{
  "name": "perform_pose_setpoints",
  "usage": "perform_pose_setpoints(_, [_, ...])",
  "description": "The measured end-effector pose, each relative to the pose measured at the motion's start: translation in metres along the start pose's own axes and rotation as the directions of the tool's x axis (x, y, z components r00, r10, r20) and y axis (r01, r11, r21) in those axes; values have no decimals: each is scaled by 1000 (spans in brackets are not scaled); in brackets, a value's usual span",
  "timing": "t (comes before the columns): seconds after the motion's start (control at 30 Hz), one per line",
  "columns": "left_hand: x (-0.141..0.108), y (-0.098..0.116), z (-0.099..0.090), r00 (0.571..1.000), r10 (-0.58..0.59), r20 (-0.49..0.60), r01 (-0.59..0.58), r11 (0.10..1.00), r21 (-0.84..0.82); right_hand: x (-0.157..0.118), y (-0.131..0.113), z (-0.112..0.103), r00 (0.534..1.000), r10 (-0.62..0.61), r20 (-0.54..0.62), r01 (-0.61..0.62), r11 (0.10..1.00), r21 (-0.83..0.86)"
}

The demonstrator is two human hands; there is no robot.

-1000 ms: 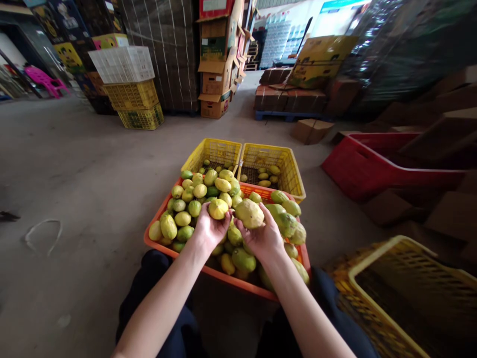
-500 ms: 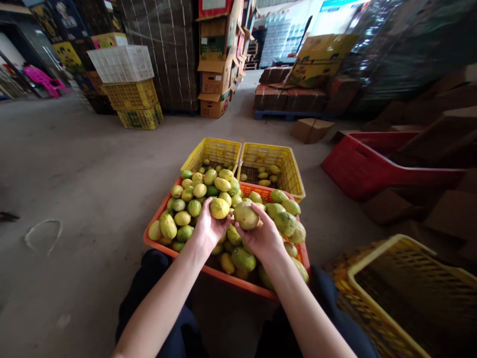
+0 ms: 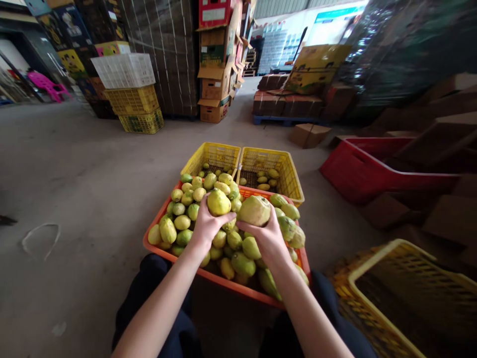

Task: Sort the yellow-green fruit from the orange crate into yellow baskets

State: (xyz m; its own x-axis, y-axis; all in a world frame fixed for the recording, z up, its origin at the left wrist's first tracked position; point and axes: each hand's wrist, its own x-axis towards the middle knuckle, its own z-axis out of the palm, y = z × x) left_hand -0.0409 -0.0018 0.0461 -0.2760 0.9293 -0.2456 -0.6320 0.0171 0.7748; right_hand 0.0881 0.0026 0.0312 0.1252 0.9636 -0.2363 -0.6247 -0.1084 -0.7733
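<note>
Fruit (image 3: 242, 264), green and yellow, lies heaped in an orange crate (image 3: 238, 286) just before the person's knees (dark trousers (image 3: 149, 288) show on both sides). Above the heap, the left hand (image 3: 206, 227) has its grip curled snugly about a yellow fruit (image 3: 218, 202), thumb stretched along the underside. Beside it the right hand (image 3: 267, 237) cups a larger pale-green fruit (image 3: 255, 211), its grip spread wider to suit the bulk, thumb beneath and pointing towards the other. These two are held near each other, apart. Just beyond stand two yellow crates (image 3: 290, 174), side by side, with some smaller pieces at the bottom of each. Another yellow crate (image 3: 410, 256) sits near the right knee; farther off, a red bin (image 3: 354, 174) stands among cardboard boxes (image 3: 447, 214).
</note>
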Motion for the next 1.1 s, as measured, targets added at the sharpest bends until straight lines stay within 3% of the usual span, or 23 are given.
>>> perform_pose_setpoints(0.07, [1, 0, -1, 995, 94, 39, -96, 995, 32, 1, 0, -2, 986, -165, 13, 165, 975, -150])
perform_pose_setpoints(0.17, [4, -1, -5, 950, 279, 137, -301, 937, 178, 4, 0, -6, 910, -406, 84, 408, 844, -348])
perform_pose_setpoints(0.27, [10, -4, -11, 857, 405, 319, -503, 793, 343, 8, 1, -10, 804, -553, 218, 577, 636, -512])
perform_pose_setpoints(0.4, [16, -10, -19, 718, 511, 473, -687, 632, 360, 10, 5, -16, 685, -640, 349, 686, 405, -604])
perform_pose_setpoints(0.53, [16, -14, -20, 700, 511, 498, -700, 630, 338, 6, 10, -18, 623, -666, 411, 722, 286, -631])
perform_pose_setpoints(0.8, [14, -13, -19, 656, 528, 540, -735, 611, 294, 6, 14, -18, 511, -726, 461, 801, 206, -562])
perform_pose_setpoints(1.1, [14, -13, -19, 551, 600, 580, -829, 472, 299, 7, 16, -21, 414, -772, 482, 826, 96, -555])
